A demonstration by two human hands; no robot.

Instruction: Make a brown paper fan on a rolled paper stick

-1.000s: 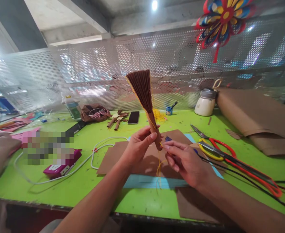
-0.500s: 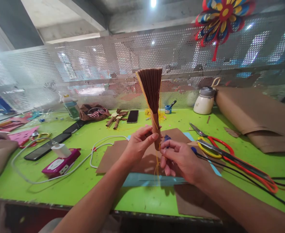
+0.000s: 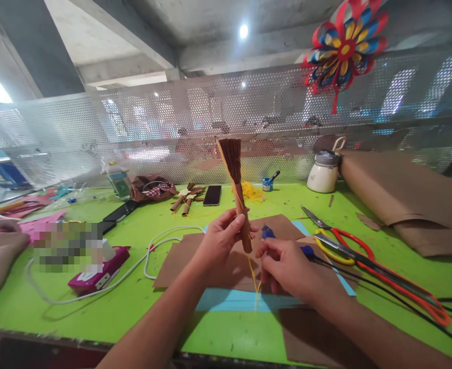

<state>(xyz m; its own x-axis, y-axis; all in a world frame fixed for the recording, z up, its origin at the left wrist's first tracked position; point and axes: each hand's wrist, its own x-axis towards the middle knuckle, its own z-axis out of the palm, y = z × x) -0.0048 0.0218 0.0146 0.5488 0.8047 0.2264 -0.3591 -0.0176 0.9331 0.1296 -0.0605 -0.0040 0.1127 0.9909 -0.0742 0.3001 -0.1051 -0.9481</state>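
Yellow thread [image 3: 253,274] hangs loose, apparently unfastened, near the right hand [image 3: 285,266], which curls and may pinch it; I can't tell. The left hand [image 3: 222,236] grips one brown brush [image 3: 237,177] above the table [image 3: 226,328], pleats [image 3: 232,156] already seated in its handle [image 3: 246,241]. Beyond lie two brown rolls [image 3: 186,206], one phone [image 3: 212,196].

Bright ceiling lamp [image 3: 243,31], left-edge glare, soft shadows

The bright green counter [image 3: 226,333] carries scissors [image 3: 368,257] right of the right hand [image 3: 289,265]. A magenta power strip [image 3: 105,278] lies left of the left hand [image 3: 223,237], a phone [image 3: 212,196] beyond it.
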